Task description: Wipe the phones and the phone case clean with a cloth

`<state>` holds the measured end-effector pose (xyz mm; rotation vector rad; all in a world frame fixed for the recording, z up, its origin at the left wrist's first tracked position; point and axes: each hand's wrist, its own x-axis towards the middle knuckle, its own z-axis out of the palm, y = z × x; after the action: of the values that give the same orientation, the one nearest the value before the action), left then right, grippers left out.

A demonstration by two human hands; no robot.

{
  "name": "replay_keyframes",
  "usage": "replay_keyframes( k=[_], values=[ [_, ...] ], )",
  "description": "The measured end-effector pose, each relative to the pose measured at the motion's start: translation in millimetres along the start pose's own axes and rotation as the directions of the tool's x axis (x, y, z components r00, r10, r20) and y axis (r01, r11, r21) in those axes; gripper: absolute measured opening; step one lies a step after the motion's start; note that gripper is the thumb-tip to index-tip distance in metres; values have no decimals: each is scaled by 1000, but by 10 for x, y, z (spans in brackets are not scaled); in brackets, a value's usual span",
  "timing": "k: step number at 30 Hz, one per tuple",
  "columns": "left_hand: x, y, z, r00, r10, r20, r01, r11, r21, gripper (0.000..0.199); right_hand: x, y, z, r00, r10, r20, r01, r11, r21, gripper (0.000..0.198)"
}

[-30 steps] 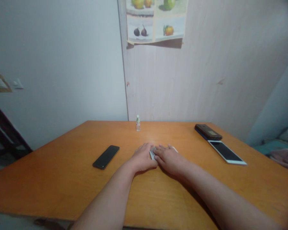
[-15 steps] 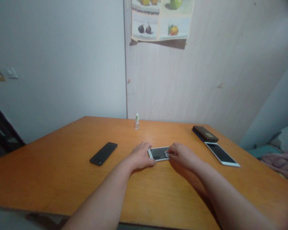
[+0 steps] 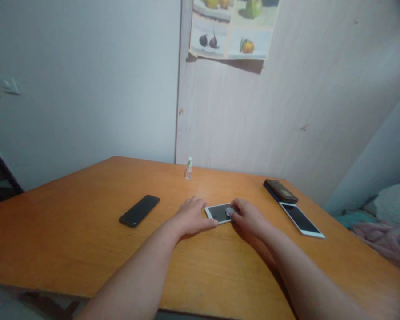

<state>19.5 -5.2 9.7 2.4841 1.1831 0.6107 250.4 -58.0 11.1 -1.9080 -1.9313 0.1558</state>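
A white phone (image 3: 217, 214) with a dark screen lies flat on the table in front of me. My left hand (image 3: 192, 216) holds its left end, thumb along the near edge and fingers by the far corner. At the right end, my right hand (image 3: 248, 217) is closed, with a small crumpled whitish tissue (image 3: 229, 211) at its fingertips, pressed against the screen. The right end of the phone is hidden behind that hand.
On the wooden table (image 3: 86, 240), a black phone (image 3: 140, 210) lies to the left. A small clear bottle (image 3: 188, 169) stands upright at the back. To the right are another white phone (image 3: 302, 220) and a brown phone case (image 3: 281, 191). Fruit pictures (image 3: 233, 31) hang on the wall.
My view has tilted and shifted slightly. The right hand's fingers have turned a little, and more of the tissue shows on the screen. The left hand keeps its place on the phone.
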Motion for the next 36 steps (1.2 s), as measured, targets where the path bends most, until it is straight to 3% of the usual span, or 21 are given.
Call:
replay_keyframes(
  k=[5,9,14,18,22,25,29,33,36],
  values=[
    [5,5,26,1000,-30,0,30,997,68,48,25,59,19,1000,-7,-6,7,1000,-13,16],
    [19,17,55,998,-69,-13,70,997,22,41,34,29,51,1000,-19,-23,19,1000,12,14],
    [68,-17,157,996,-58,-72,41,975,-217,34,43,9,7,992,31,-125,-15,992,129,17],
    [101,-19,241,996,-25,-81,-10,914,-405,32,60,61,-113,932,132,-336,-49,968,244,26],
    [90,25,253,992,-8,-129,-45,913,-404,39,81,165,-165,855,233,-463,-68,936,345,33],
    [72,65,229,985,30,-170,-94,918,-385,37,80,192,-151,862,229,-452,-76,940,331,35],
    [72,101,204,982,56,-181,-115,936,-334,11,49,132,-172,843,189,-504,-61,964,260,36],
    [87,107,200,981,2,-196,-63,950,-306,11,13,68,-205,809,177,-561,-16,960,279,37],
    [91,102,204,980,-44,-193,-18,951,-310,11,10,67,-176,834,189,-519,-18,948,316,37]
  ],
)
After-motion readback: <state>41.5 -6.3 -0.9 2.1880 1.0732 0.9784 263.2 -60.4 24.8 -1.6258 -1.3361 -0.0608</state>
